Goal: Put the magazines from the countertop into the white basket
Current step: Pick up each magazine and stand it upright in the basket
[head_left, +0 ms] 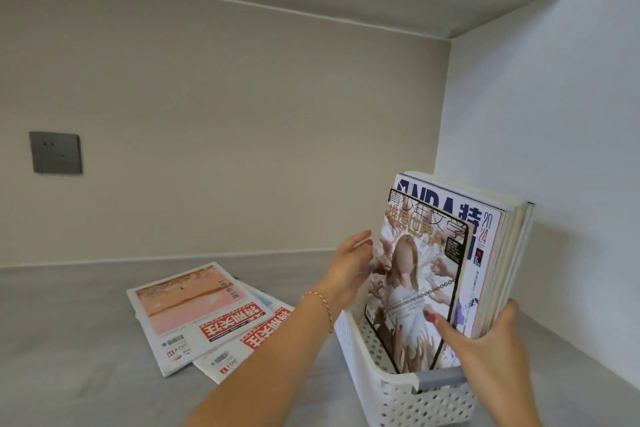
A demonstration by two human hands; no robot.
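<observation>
The step in hand looks like seating a magazine in the white basket point(398, 388), which sits on the grey surface point(69, 340) in the corner by the right wall. A stack of magazines point(491, 253) stands upright in the basket, leaning toward the wall side. In front of the stack, nearest the camera, a smaller magazine with a pale figure on its cover point(415, 281) stands with its lower edge inside the basket.

The left hand point(349, 270) rests against that cover's left edge, fingers loosely curled on it. The right hand point(485, 347) clamps the lower right of the upright bundle, thumb pressed on the front cover and fingers wrapped behind the stack, steadying it.

To the left of the basket, well apart from it, two or more magazines with red title blocks point(194, 315) lie flat and overlapping on the surface; a further one may peek out beneath them.

By my reading, the task is partly done. The next move calls for letting the front magazine settle, then reaching left of the basket for the top flat one while the stack is kept from tipping.
</observation>
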